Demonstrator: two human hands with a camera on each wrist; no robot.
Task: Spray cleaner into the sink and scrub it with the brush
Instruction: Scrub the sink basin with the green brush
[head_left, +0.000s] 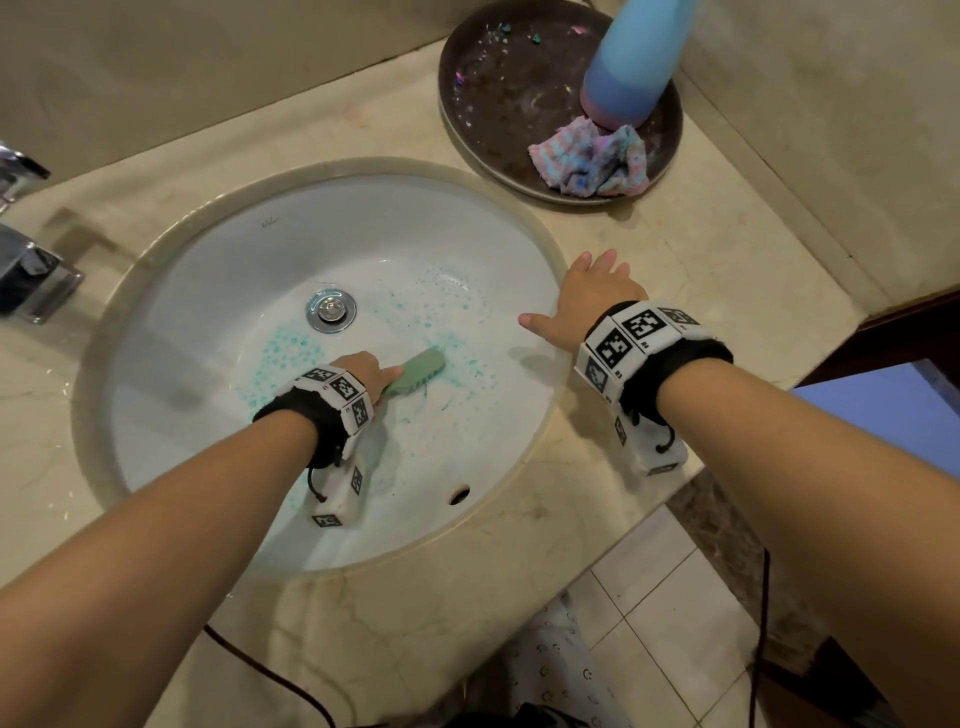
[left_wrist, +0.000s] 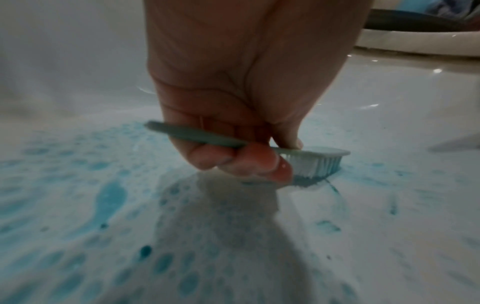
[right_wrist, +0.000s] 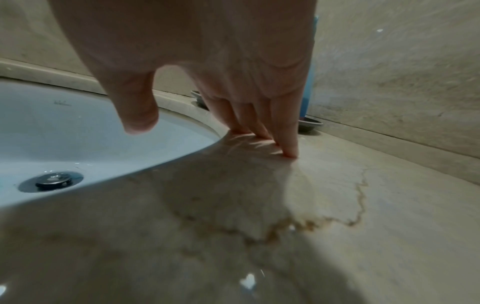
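- The left hand has its grip curled round the handle of the green brush; in the left wrist view the fingers wrap under the handle and the thumb lies on top of it.
- The brush head sticks out past the grip to the far right, bristles down and touching the floor of the sink; the handle's tail pokes out the other side of the fist.
- Blue cleaner lies in spots and smears round the brush, spreading left toward the metal drain, which sits just beyond the hand.
- The right hand holds nothing: its grip is spread, fingertips pressing on the stone surface just right of the sink rim, thumb hanging over the basin.
- Farther off on the surface, a dark tray carries a blue bottle and a crumpled pastel cloth.
- A tap stands at the left edge.
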